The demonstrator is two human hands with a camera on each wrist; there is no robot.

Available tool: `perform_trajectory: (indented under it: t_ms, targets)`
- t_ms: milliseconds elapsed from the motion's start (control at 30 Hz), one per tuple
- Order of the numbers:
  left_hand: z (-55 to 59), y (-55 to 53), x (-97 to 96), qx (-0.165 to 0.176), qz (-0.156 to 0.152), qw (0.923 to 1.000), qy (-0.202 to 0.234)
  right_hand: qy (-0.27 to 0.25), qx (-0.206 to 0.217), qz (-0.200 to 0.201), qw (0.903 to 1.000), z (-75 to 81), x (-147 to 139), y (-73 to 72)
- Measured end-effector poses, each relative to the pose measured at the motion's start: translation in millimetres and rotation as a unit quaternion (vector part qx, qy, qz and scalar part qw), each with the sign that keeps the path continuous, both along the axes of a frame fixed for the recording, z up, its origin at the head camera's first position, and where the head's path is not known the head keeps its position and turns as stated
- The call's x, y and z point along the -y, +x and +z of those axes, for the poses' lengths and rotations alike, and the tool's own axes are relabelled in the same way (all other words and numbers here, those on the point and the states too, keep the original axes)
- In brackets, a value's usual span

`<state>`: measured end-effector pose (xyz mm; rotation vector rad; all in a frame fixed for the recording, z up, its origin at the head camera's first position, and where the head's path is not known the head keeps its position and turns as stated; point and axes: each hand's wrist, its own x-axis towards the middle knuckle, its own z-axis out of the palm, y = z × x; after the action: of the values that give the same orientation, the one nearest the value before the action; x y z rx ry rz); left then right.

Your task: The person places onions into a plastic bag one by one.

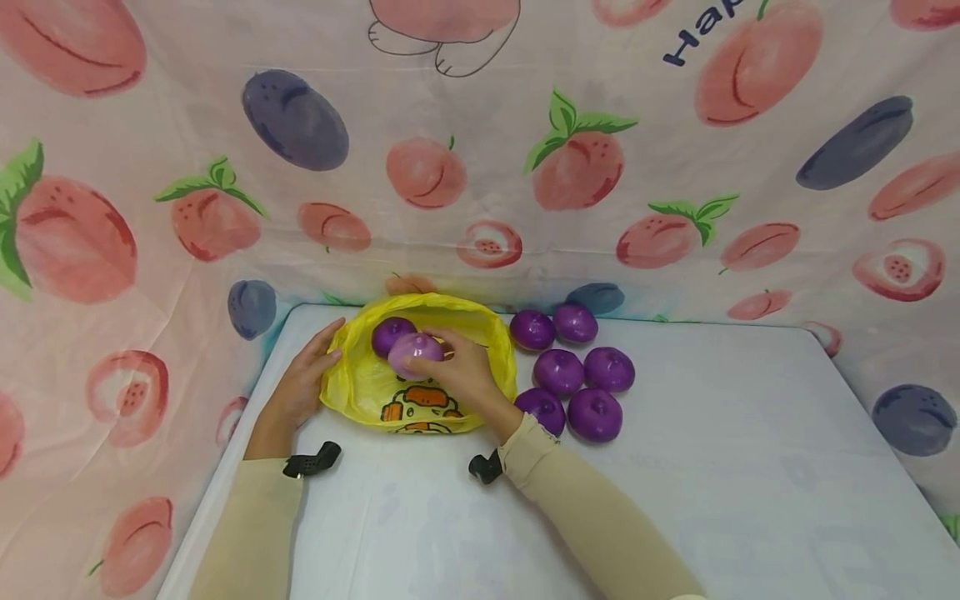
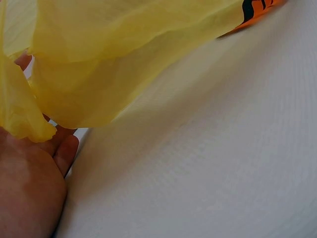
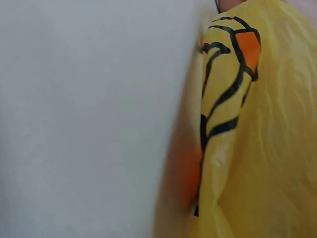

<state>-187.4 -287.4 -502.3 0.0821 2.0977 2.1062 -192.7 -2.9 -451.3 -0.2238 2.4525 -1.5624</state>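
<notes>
A yellow plastic bag (image 1: 347, 392) with a printed cartoon lies on the table, its mouth spread wide. At the bag's left rim is my left hand (image 1: 303, 379), holding the edge between thumb and fingers; in the left wrist view the yellow film (image 2: 99, 74) partly hides those fingers. My right hand (image 1: 468, 371) reaches over the bag's right side and grips a lighter purple onion (image 1: 411, 355) inside the mouth. Beside it in the bag sits a darker purple onion (image 1: 392, 335). The right wrist view shows only the bag's printed side (image 3: 267, 129) and a sliver of skin.
Several more purple onions (image 1: 558, 372) stand in a group just right of the bag, one partly behind my right wrist. The white table (image 1: 735, 467) extends right and forward. A fruit-print cloth (image 1: 540, 108) hangs behind and at the sides.
</notes>
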Motion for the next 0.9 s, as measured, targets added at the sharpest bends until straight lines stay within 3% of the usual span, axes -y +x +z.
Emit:
perform_trajectory:
  t_ms: [267, 600, 900]
  targets:
    - [-0.9, -0.2, 0.6, -0.002, -0.005, 1.0, 0.007, 0.006, 0.021, -0.009, 0.9997, -6.0, 7, 1.3]
    - [-3.7, -1.2, 2.1, -0.015, -0.014, 0.9995, 0.026, 0.015, -0.003, 0.006, 0.9999, -14.1, 19, 0.9]
    - [-4.0, -1.7, 2.4, -0.018, -0.015, 0.9994, 0.026, 0.028, 0.01, 0.009, 0.9995, -12.6, 27, 0.0]
